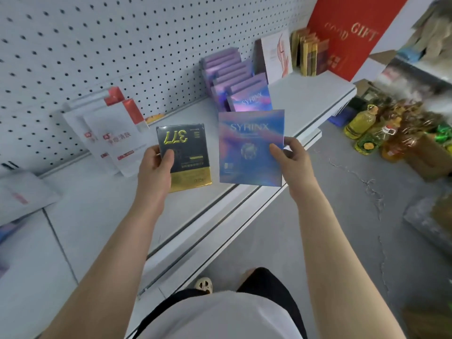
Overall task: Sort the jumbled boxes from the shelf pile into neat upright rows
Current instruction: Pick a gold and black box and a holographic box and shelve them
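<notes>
Holding a "SYRINX" box point(252, 148), right hand point(291, 155); left hand point(156, 165) grips seemingly "377" box point(184, 155).

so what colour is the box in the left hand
Black with a gold bottom band, seen in the head view.

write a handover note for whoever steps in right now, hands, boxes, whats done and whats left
Left hand: grips the black and gold box, held over the shelf.
Right hand: pinches the right edge of the blue holographic SYRINX box, held up past the shelf's front edge.
Done: a row of matching SYRINX boxes stands upright on the shelf; gold boxes stand further right, by the red gift bag.
Left: set the SYRINX box at the front of its row; the black and gold one probably belongs with the gold boxes.
</notes>
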A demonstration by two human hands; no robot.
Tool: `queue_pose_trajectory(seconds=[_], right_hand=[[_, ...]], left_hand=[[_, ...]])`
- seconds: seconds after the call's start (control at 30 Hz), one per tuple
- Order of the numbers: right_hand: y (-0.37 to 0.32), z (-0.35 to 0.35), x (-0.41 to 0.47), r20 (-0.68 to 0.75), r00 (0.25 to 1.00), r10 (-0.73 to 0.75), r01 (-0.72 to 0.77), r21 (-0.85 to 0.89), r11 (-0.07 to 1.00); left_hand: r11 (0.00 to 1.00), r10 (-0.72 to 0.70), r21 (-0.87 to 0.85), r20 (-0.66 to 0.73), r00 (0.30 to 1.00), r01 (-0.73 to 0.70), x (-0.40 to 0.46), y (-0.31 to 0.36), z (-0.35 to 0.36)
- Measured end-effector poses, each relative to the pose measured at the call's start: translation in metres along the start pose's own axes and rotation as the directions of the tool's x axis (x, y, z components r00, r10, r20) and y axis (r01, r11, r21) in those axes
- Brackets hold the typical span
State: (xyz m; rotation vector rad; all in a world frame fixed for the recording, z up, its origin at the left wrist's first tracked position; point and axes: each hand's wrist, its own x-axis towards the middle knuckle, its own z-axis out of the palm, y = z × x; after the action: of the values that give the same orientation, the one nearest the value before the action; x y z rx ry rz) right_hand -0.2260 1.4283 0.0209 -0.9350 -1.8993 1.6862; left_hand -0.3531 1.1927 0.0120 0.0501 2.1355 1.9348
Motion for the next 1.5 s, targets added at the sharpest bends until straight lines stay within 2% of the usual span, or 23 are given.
queue_pose_trajectory(seconds=[0.23, 0.37, 0.5, 0.63, 0.77, 1.0, 1.13, 1.23, 1.33, 1.4, 1.5], right_hand=[[0.003, -0.016, 0.113, 0.187, 0.982, -0.035, 0.046, -0.06, 0.997], [0.005, -0.026, 0.181, 0.375, 0.925, -0.057, 0.145, -0.211, 0.967], [0.003, -0.035, 0.228, 0.503, 0.857, -0.112, 0.382, -0.473, 0.794], [0.006, -0.033, 0.248, 0.612, 0.769, -0.184, 0.542, -0.472, 0.695], [0.002, -0.02, 0.264, 0.652, 0.712, -0.259, 0.647, -0.468, 0.602], [0.007, -0.017, 0.262, 0.595, 0.727, -0.343, 0.67, -0.505, 0.544], [0.008, -0.025, 0.259, 0.561, 0.742, -0.367, 0.654, -0.489, 0.577], [0.002, -0.033, 0.259, 0.491, 0.733, -0.47, 0.676, -0.459, 0.576], [-0.014, -0.044, 0.26, 0.444, 0.73, -0.519, 0.673, -0.337, 0.658], [-0.025, -0.054, 0.26, 0.517, 0.74, -0.431, 0.597, -0.209, 0.775], [-0.035, -0.069, 0.266, 0.685, 0.667, -0.294, 0.478, -0.09, 0.874]], left_hand=[[1.0, -0.023, 0.013, -0.153, 0.988, 0.025, 0.035, 0.003, 0.047], [0.999, -0.044, -0.017, -0.265, 0.963, 0.041, 0.04, 0.006, 0.087], [0.995, -0.079, -0.077, -0.338, 0.938, 0.056, 0.042, 0.007, 0.125], [0.994, -0.09, -0.095, -0.423, 0.902, 0.054, 0.04, 0.007, 0.158], [0.994, -0.097, -0.093, -0.491, 0.866, 0.059, 0.031, 0.007, 0.178], [0.998, -0.06, -0.056, -0.508, 0.859, 0.037, 0.021, 0.01, 0.193], [0.997, -0.056, -0.078, -0.468, 0.882, 0.022, 0.02, 0.011, 0.203], [0.997, -0.031, -0.082, -0.434, 0.9, -0.005, 0.02, 0.012, 0.211], [0.998, -0.01, -0.064, -0.386, 0.922, -0.016, 0.022, 0.012, 0.223], [0.999, 0.001, -0.047, -0.353, 0.935, -0.019, 0.026, 0.013, 0.235], [0.999, 0.032, -0.007, -0.299, 0.954, -0.035, 0.033, 0.018, 0.26]])
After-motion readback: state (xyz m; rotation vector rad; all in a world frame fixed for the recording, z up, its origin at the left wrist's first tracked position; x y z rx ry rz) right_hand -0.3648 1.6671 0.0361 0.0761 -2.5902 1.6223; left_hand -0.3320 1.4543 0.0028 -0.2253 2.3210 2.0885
